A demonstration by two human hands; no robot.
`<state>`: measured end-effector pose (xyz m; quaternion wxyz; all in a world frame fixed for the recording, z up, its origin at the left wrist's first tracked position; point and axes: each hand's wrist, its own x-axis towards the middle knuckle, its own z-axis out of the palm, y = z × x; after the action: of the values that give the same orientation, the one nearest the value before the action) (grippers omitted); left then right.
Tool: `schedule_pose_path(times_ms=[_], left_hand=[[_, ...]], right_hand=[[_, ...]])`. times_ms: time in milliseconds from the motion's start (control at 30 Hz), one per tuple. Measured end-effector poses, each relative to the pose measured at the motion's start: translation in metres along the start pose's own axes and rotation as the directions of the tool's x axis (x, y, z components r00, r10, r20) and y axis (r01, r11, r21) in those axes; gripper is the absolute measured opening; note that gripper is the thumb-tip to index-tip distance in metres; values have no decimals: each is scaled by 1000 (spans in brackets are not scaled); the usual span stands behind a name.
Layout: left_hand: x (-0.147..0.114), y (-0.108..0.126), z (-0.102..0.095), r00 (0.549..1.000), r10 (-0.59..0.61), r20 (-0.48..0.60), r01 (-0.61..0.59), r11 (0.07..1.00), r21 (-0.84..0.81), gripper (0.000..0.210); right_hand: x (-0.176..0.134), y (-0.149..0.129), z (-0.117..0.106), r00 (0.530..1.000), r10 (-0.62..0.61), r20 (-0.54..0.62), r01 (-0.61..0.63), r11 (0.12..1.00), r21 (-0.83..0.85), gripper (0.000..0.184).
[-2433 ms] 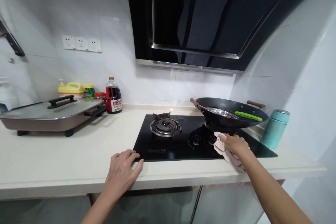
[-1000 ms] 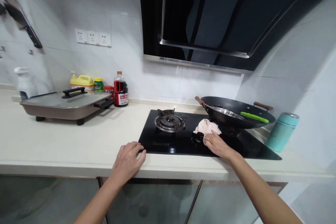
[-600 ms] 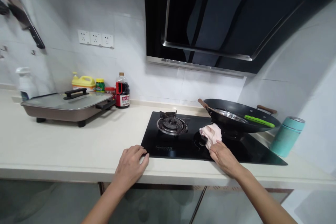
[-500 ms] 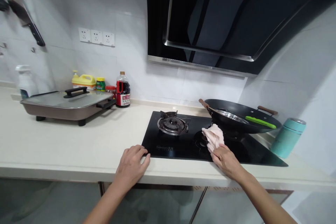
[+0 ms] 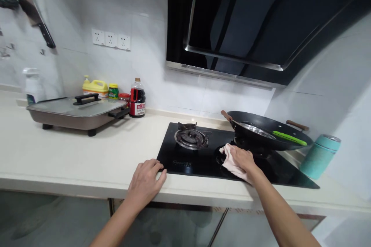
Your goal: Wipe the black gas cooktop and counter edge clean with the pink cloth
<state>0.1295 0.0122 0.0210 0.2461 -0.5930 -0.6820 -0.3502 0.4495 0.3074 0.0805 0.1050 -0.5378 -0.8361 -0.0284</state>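
The pale pink cloth point(image 5: 233, 165) lies crumpled on the black glass cooktop point(image 5: 199, 168), right of its middle, one end bunched close to the dark control knob area and the rest trailing toward the front edge, under the wrist. The right hand point(image 5: 242, 158) is closed over it from above, fingers bent and pressing the fabric to the glass; how tightly they pinch cannot be told, since the fingertips are partly hidden. The left hand point(image 5: 147, 179) rests palm down on the cream countertop point(image 5: 87, 158), loosely curled with the thumb apart, its fingertips touching the cooktop's front left corner. Behind the left hand stands the bare gas burner point(image 5: 191, 137). Beyond the right hand, a large black wok point(image 5: 265, 119) sits over the other burner, holding a shiny round metal piece point(image 5: 255, 129) and a utensil with a bright green handle point(image 5: 290, 138). A teal flask point(image 5: 320, 158) stands just beside the wok, near the side wall. Well to the left, a lidded electric pan point(image 5: 65, 120) stands on short black feet, with a dark sauce bottle point(image 5: 138, 100) just beside its handle and a yellow jug point(image 5: 98, 86) behind it. A black range hood point(image 5: 232, 19) overhangs the cooktop.
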Motion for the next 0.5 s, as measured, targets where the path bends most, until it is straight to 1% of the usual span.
schedule_pose_path(times_ms=[100,200,267,400,433,500], left_hand=[[0,-1,0,1000,6,7,-6,1000,6,19],[1,-3,1,1000,4,23,-5,1000,16,20],[1,-3,2,999,-3,35,3,1000,20,20],[1,-3,3,998,-8,55,6,1000,21,21],[1,-3,3,999,-8,52,7,1000,21,21],[2,-4,2,999,-8,45,7,1000,21,22]], right_hand=[[20,-4,3,998,7,60,-8,1000,16,52],[19,0,2,996,-37,79,37,999,4,50],[6,1,2,996,-71,62,72,997,-15,51],[-33,-1,9,993,-116,-12,115,992,-56,50],[-43,-1,12,992,-119,-38,116,991,-67,51],[-61,-1,15,987,-128,-99,120,989,-81,59]])
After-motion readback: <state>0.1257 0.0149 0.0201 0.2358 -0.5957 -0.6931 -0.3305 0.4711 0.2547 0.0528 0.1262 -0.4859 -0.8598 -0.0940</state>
